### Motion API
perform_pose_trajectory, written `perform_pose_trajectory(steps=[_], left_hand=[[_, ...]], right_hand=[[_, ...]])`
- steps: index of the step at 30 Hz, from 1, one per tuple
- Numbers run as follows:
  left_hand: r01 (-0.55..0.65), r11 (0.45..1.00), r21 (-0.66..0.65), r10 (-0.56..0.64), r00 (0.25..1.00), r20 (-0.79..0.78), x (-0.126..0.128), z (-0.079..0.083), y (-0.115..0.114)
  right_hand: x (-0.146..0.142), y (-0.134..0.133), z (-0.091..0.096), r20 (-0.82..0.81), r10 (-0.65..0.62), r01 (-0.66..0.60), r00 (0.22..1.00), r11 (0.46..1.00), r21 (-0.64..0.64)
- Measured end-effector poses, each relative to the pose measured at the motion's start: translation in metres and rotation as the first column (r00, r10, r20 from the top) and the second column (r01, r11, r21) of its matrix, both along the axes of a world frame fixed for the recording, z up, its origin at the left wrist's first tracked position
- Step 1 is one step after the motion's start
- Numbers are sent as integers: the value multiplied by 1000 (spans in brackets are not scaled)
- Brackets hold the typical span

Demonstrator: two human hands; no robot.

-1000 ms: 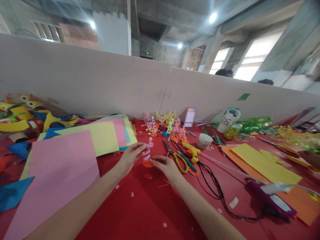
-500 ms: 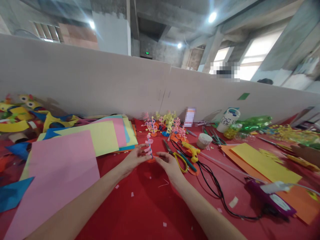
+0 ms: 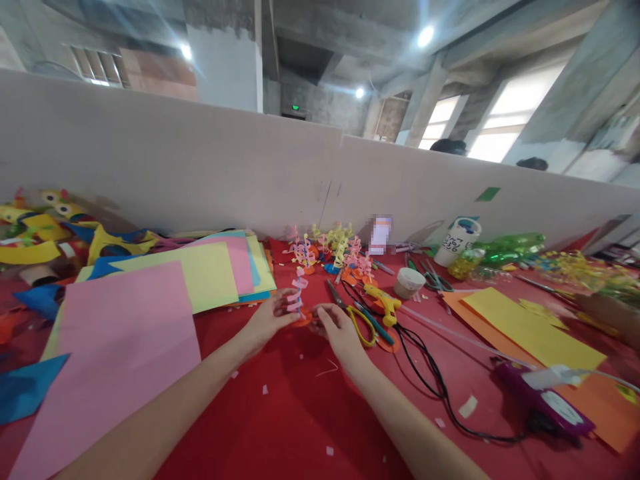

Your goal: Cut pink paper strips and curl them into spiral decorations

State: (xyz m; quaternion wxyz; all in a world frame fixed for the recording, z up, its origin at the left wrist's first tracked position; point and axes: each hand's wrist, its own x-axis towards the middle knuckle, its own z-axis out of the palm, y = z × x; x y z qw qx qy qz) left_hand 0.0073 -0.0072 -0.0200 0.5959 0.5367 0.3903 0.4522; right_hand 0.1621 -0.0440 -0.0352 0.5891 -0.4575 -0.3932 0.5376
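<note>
Hands [image 3: 271, 315] [image 3: 342, 330] either side of pink spiral [image 3: 300, 283]; exact contact unclear

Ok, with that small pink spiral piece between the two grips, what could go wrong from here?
Crushing: the left grip is right at the thin curls of the pink spiral piece, so a firm squeeze might crease them or tilt the stem.
Knocking: the scissors lie close beside the right grip; a sideways move could shift them.
Heat: the yellow glue gun lies just past the scissors; whether it's hot can't be seen, but brushing it might burn.
</note>
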Motion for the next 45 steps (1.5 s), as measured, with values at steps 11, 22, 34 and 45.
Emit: perform_pose_trajectory(steps=[11, 22, 34, 45], left_hand=[[97, 994, -52, -91, 990, 110, 1, -1, -11], [67, 949, -309, 57, 924, 377, 1, -2, -12], [56, 969, -241, 10, 964, 267, 1, -6, -12], [70, 990, -124, -53, 989, 135, 1, -11, -12]], right_hand=[[15, 4, 1, 200, 48, -69, 979, 992, 101], [82, 62, 40, 406, -195, 142, 893, 977, 158], [60, 129, 15, 805, -1, 126, 593, 988, -92], [22, 151, 11, 979, 61, 196, 193, 976, -99]])
